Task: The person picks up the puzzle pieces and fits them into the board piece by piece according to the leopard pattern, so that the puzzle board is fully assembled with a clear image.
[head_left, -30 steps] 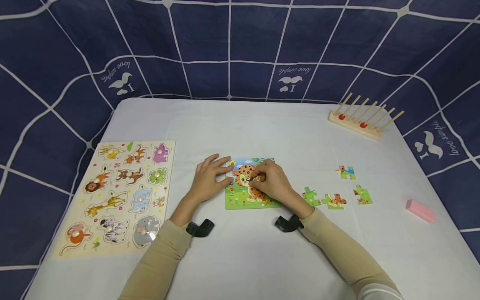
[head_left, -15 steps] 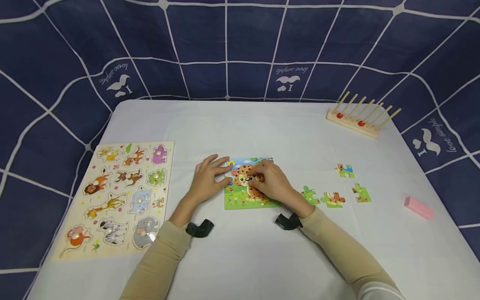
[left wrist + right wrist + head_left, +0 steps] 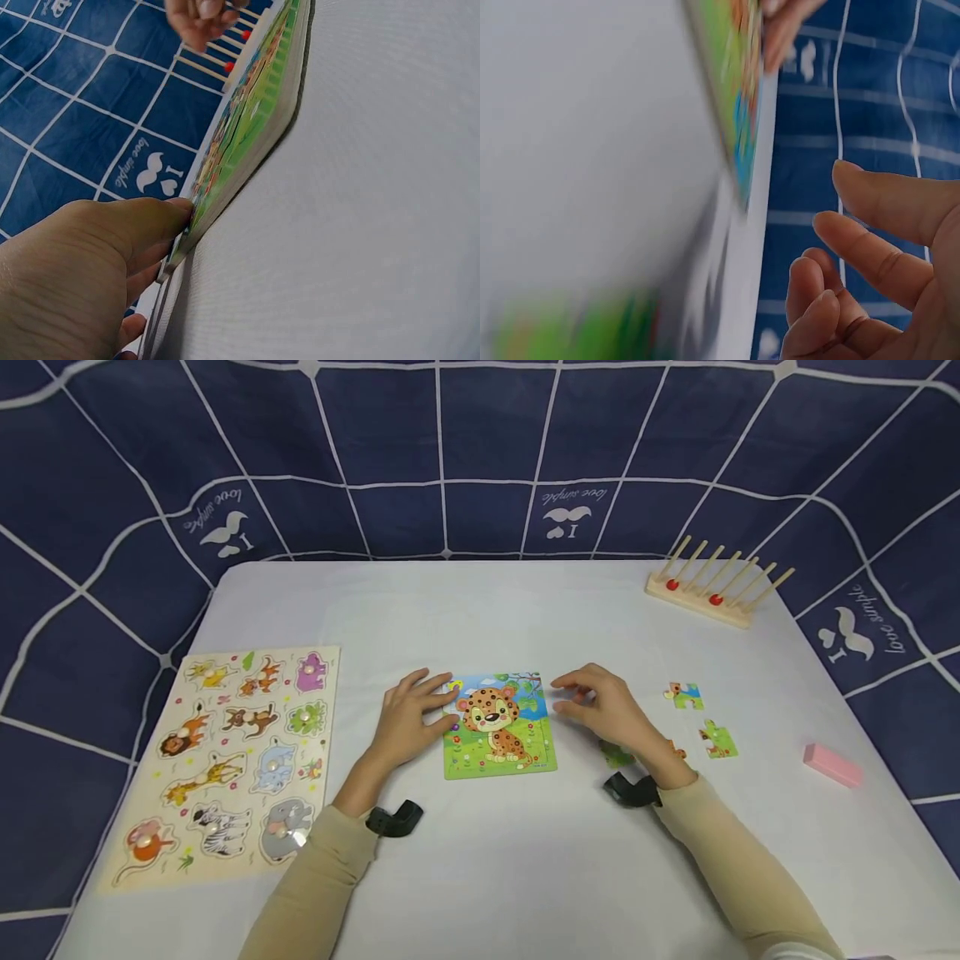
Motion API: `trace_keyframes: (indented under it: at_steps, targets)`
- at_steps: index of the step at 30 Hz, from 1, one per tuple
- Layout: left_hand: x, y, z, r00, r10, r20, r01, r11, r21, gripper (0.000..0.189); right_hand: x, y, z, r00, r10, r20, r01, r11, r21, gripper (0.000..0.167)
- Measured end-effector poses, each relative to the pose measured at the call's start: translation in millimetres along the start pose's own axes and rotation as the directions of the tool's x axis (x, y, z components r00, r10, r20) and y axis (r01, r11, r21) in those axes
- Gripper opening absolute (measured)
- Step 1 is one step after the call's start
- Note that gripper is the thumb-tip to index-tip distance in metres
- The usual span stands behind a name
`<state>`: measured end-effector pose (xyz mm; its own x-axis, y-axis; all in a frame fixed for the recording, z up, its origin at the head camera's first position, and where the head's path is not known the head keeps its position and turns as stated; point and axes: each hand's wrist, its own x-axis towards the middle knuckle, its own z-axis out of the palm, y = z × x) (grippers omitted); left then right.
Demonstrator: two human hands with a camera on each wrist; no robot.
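A jigsaw puzzle board [image 3: 498, 727] with a spotted leopard picture lies flat on the table, in the middle of the head view. My left hand [image 3: 411, 718] rests at its left edge with fingers spread. In the left wrist view, the thumb [image 3: 161, 221] touches the board's rim. Just off the board's right edge hovers my right hand [image 3: 609, 706], fingers loosely bent and holding nothing; a gap shows between thumb and fingers in the right wrist view. Two loose jigsaw pieces, one blue [image 3: 686, 696] and one green [image 3: 718, 741], lie to its right. Other pieces are partly hidden under the right forearm.
A wooden animal peg puzzle [image 3: 225, 760] covers the left of the table. At the back right stands a wooden rack [image 3: 697, 600] with upright sticks and two red beads. A pink block [image 3: 832, 765] lies at the far right. A dark blue checked cloth hangs behind.
My right hand has lifted off the leopard puzzle and moved right, its fingers parting and uncovering the picture. The left hand stays at the board's left edge. The head view has shifted slightly.
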<state>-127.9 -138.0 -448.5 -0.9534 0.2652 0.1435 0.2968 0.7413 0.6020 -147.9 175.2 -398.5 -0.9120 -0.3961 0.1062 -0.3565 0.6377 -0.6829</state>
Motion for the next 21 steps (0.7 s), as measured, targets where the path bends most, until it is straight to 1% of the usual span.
trace_keyframes:
  at_steps: [3,6,10,12,14,19,21]
  targets:
    - [0.6,0.2,0.2,1.0,0.008,-0.001,-0.008,1.0,-0.003,0.044,-14.1,20,-19,0.995,0.085,-0.06,-0.086,0.996,-0.021,0.032]
    - [1.1,0.6,0.0,1.0,0.011,0.0,-0.011,1.0,-0.008,0.044,-30.4,39,-41,0.977,0.17,-0.127,-0.177,0.983,-0.047,0.035]
    - [1.1,1.4,-0.8,1.0,0.009,0.001,-0.009,1.0,-0.015,0.044,-47.5,56,-70,0.936,0.284,-0.207,-0.3,0.953,-0.049,0.042]
    - [0.9,1.6,-1.0,1.0,0.007,0.002,-0.007,1.0,-0.016,0.044,-53.2,63,-83,0.914,0.336,-0.227,-0.354,0.934,-0.043,0.046]
    - [0.6,1.6,-1.0,1.0,0.002,0.004,-0.002,1.0,-0.017,0.044,-57.4,70,-94,0.893,0.386,-0.23,-0.403,0.915,-0.03,0.051]
    - [-0.5,2.0,-1.2,1.0,-0.01,0.003,0.01,1.0,-0.022,0.044,-65.3,85,-110,0.832,0.499,-0.243,-0.514,0.858,0.002,0.058]
    - [-0.8,2.3,-1.7,1.0,-0.013,-0.001,0.013,1.0,-0.021,0.044,-67.4,90,-114,0.813,0.525,-0.251,-0.539,0.842,0.014,0.059]
